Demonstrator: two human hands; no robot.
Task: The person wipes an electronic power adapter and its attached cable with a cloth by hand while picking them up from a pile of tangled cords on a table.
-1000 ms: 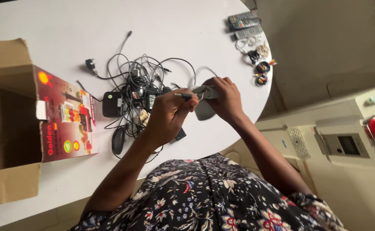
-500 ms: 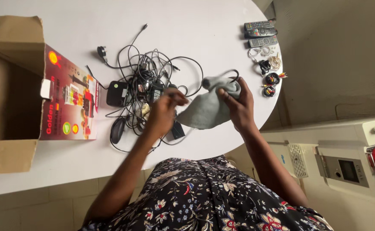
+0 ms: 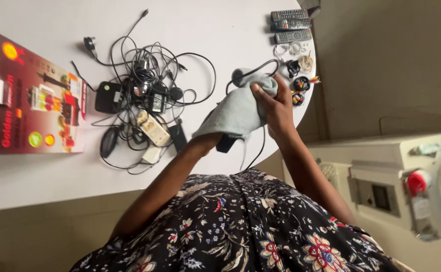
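Grey cloth (image 3: 238, 111), mid-frame, drapes my hidden left hand while my right hand (image 3: 275, 108) pinches it round a black cable (image 3: 253, 72), which could snag the tangled cables (image 3: 145, 95).

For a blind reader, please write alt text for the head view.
A right hand holds a soft grey cloth with a black cable; the cloth covers the left hand. On the round white table lie tangled black cables.

Grey cloth (image 3: 238, 108), black cables (image 3: 145, 75), seemingly white table (image 3: 205, 30).
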